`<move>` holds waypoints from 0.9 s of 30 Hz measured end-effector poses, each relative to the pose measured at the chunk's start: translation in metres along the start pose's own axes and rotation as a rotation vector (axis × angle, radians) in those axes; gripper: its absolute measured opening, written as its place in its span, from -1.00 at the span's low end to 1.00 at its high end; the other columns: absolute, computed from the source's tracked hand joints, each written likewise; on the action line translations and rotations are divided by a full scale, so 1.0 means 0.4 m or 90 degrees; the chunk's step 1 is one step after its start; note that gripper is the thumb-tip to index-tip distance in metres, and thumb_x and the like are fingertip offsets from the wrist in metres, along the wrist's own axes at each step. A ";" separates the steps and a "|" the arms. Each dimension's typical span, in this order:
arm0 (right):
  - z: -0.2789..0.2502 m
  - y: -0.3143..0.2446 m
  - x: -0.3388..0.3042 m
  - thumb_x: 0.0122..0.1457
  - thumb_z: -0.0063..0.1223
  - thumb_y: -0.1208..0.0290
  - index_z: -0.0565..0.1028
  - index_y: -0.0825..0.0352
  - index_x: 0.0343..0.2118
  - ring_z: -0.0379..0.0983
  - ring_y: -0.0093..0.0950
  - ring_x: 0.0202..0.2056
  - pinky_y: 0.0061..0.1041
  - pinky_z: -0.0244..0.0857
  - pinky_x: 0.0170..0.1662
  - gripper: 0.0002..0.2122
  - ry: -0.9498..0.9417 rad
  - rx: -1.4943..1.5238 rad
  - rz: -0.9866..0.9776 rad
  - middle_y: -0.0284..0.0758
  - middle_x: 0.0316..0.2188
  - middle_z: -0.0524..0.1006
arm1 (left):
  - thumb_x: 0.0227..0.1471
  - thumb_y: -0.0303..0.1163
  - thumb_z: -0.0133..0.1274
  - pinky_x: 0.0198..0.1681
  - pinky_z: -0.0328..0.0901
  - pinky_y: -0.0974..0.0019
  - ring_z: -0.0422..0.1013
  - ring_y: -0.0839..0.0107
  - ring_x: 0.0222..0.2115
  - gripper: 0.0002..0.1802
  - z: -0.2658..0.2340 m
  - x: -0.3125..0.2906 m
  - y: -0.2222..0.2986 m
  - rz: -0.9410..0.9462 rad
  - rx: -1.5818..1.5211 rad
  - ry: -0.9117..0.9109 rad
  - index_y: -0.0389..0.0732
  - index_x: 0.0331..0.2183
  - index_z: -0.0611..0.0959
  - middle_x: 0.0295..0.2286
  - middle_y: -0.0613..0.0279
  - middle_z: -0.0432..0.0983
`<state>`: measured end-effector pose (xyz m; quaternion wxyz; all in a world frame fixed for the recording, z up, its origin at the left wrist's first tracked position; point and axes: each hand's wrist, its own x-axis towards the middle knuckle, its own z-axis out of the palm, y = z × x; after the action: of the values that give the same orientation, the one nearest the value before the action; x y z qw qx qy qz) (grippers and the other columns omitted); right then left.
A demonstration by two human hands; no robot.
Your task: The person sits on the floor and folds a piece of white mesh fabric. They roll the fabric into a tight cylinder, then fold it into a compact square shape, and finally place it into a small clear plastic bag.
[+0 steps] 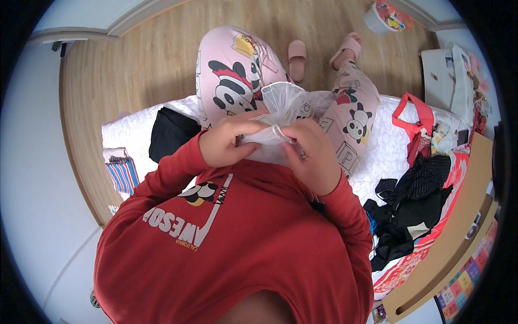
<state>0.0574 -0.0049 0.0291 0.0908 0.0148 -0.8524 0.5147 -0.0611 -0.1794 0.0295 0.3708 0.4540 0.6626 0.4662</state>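
A piece of thin white see-through mesh cloth [281, 102] is bunched between my two hands, above my lap. Its upper part fans out over my panda-print trousers [232, 89]. My left hand [224, 141] is closed on the gathered edge, thumb underneath and fingers folded over. On the other side, my right hand [313, 154] pinches the same edge between thumb and fingers. A rolled rim of the mesh shows between the fingertips. I cannot make out whether it is a bag or a garment.
I sit on a white quilt [369, 164]. A folded black cloth [171, 134] and striped cloth [123, 175] lie at left. At right are rumpled black clothes [410, 216], a red strap [413, 114] and a wooden board [442, 243]. A pink slipper [297, 59] and white bin [375, 21] stand on the floor.
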 end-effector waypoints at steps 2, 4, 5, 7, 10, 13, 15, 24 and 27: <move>-0.013 -0.001 -0.001 -0.22 0.02 0.62 0.37 0.36 -0.40 0.28 -0.26 -0.36 -0.39 0.17 -0.28 -0.77 -0.011 -0.031 -0.018 -0.24 -0.42 0.34 | -0.22 -0.70 -0.10 -0.08 0.14 0.36 0.27 0.29 -0.11 -0.55 0.013 0.000 -0.005 -0.095 -0.123 0.001 -0.26 -0.17 0.44 -0.11 -0.01 0.29; -0.011 -0.003 -0.002 -0.22 0.00 0.61 0.38 0.36 -0.43 0.27 -0.28 -0.37 -0.41 0.17 -0.30 -0.80 -0.028 -0.066 -0.073 -0.26 -0.44 0.32 | -0.18 -0.68 -0.11 -0.09 0.15 0.39 0.26 0.41 -0.13 -0.57 0.029 0.002 -0.014 -0.148 -0.238 0.028 -0.29 -0.15 0.42 -0.14 0.08 0.31; 0.006 -0.001 -0.007 -0.23 -0.02 0.60 0.38 0.36 -0.45 0.27 -0.29 -0.38 -0.41 0.17 -0.31 -0.81 -0.038 -0.083 -0.118 -0.27 -0.44 0.31 | -0.17 -0.68 -0.11 -0.14 0.19 0.41 0.27 0.48 -0.19 -0.58 0.038 0.002 -0.020 -0.157 -0.292 0.052 -0.28 -0.15 0.41 -0.18 0.13 0.33; 0.031 -0.002 -0.025 -0.23 -0.04 0.58 0.38 0.37 -0.47 0.27 -0.30 -0.38 -0.42 0.18 -0.31 -0.83 -0.041 -0.121 -0.139 -0.28 -0.45 0.30 | -0.14 -0.66 -0.11 -0.18 0.22 0.44 0.29 0.54 -0.24 -0.59 0.049 0.001 -0.023 -0.189 -0.386 0.072 -0.28 -0.15 0.40 -0.22 0.20 0.35; 0.055 0.001 -0.048 -0.24 -0.05 0.57 0.39 0.37 -0.47 0.28 -0.31 -0.36 -0.43 0.19 -0.29 -0.83 -0.026 -0.161 -0.109 -0.28 -0.42 0.31 | -0.13 -0.62 -0.07 -0.16 0.20 0.43 0.28 0.53 -0.23 -0.62 0.051 -0.008 -0.030 -0.275 -0.590 0.088 -0.27 -0.16 0.40 -0.25 0.22 0.35; 0.068 0.007 -0.066 -0.26 -0.03 0.59 0.39 0.38 -0.45 0.29 -0.31 -0.32 -0.44 0.20 -0.25 -0.80 -0.051 -0.120 -0.127 -0.27 -0.39 0.33 | -0.14 -0.59 -0.04 -0.13 0.17 0.42 0.26 0.51 -0.21 -0.64 0.062 -0.023 -0.055 -0.307 -0.635 0.126 -0.27 -0.19 0.39 -0.26 0.23 0.33; 0.067 0.012 -0.075 -0.26 0.00 0.60 0.40 0.38 -0.43 0.29 -0.30 -0.30 -0.45 0.21 -0.22 -0.78 -0.105 -0.050 -0.125 -0.26 -0.36 0.34 | -0.16 -0.56 -0.01 -0.11 0.15 0.40 0.25 0.48 -0.20 -0.63 0.077 -0.036 -0.063 -0.193 -0.215 0.110 -0.26 -0.20 0.37 -0.25 0.23 0.32; -0.074 0.046 -0.011 -0.29 0.09 0.56 0.41 0.31 -0.44 0.29 -0.30 -0.32 -0.41 0.18 -0.25 -0.76 0.016 -0.106 0.007 -0.30 -0.43 0.37 | -0.25 -0.57 0.04 0.00 0.04 0.36 0.15 0.40 -0.05 -0.23 0.069 -0.027 -0.035 -0.078 -0.225 -0.035 -0.22 0.04 0.09 -0.09 0.12 0.18; -0.083 0.049 0.005 -0.32 0.07 0.56 0.40 0.29 -0.47 0.27 -0.33 -0.37 -0.42 0.16 -0.32 -0.76 -0.047 -0.244 -0.100 -0.34 -0.50 0.33 | -0.26 -0.57 0.04 0.02 0.02 0.35 0.14 0.38 -0.04 -0.14 0.068 -0.022 -0.032 -0.072 -0.171 -0.032 -0.24 0.09 0.00 -0.05 0.09 0.15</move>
<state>0.0577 0.0336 0.0272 0.1007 0.0821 -0.9336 0.3339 -0.0366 -0.1821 0.0100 0.4701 0.3736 0.6095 0.5176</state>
